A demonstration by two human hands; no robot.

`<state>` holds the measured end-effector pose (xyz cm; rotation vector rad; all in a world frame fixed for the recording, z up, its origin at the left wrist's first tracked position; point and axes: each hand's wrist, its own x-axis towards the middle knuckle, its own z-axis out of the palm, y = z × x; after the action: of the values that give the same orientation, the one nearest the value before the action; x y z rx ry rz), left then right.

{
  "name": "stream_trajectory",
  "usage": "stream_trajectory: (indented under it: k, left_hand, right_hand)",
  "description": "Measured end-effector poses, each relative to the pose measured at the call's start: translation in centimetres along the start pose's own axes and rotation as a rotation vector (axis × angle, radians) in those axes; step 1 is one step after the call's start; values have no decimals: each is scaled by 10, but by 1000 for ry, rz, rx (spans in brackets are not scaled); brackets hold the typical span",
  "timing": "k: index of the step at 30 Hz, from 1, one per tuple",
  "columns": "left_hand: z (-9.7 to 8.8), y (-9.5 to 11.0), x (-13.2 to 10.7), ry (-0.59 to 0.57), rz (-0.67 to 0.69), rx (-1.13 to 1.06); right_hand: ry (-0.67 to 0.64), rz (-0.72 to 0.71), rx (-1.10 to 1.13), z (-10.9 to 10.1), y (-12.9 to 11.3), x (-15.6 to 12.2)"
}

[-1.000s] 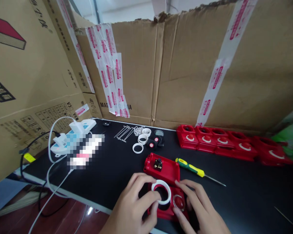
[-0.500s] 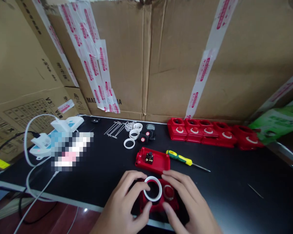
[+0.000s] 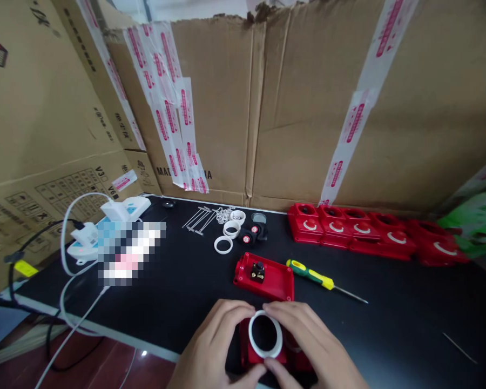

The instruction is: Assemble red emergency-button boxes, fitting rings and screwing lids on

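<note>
A white plastic ring [image 3: 279, 338] sits over the round opening of a red housing [image 3: 246, 351]. My left hand [image 3: 216, 346] curls round the ring's left side, its fingertips at the top rim and its thumb at the bottom. From the other side my right hand [image 3: 311, 343] grips the same ring in like manner, covering most of the housing's right part. Just beyond lies a red rectangular shell [image 3: 277, 275], open side up, with a small black switch block with brass terminals [image 3: 258, 272] inside.
A green-and-yellow screwdriver [image 3: 311, 274] lies to the right of the shell. Further back are loose white rings [image 3: 223, 245], black switch parts [image 3: 249, 236], thin pale rods [image 3: 194, 219] and a row of red housings [image 3: 336, 227]. A power strip [image 3: 83, 251] with cables stands left.
My right hand has moved in from the housing's right part onto the ring. My left index finger has left the ring's opening for its rim. The whole view has shifted slightly.
</note>
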<state>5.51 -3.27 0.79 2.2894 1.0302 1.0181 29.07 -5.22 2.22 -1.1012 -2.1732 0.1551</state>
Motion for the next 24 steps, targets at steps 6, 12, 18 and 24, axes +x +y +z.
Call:
stream_trajectory:
  k: [6, 12, 18, 24]
  left_hand:
    - [-3, 0, 1, -13, -23, -16]
    - [-3, 0, -1, -8, 10, 0]
    - [-3, -4, -2, -22, 4, -19]
    - [-3, -3, 1, 6, 49, 2]
  right_hand:
    - [-5, -41, 5, -2, -1, 3]
    - [-36, 40, 88, -7, -12, 9]
    - [-83, 75, 78, -15, -17, 15]
    - [-46, 33, 49, -12, -16, 18]
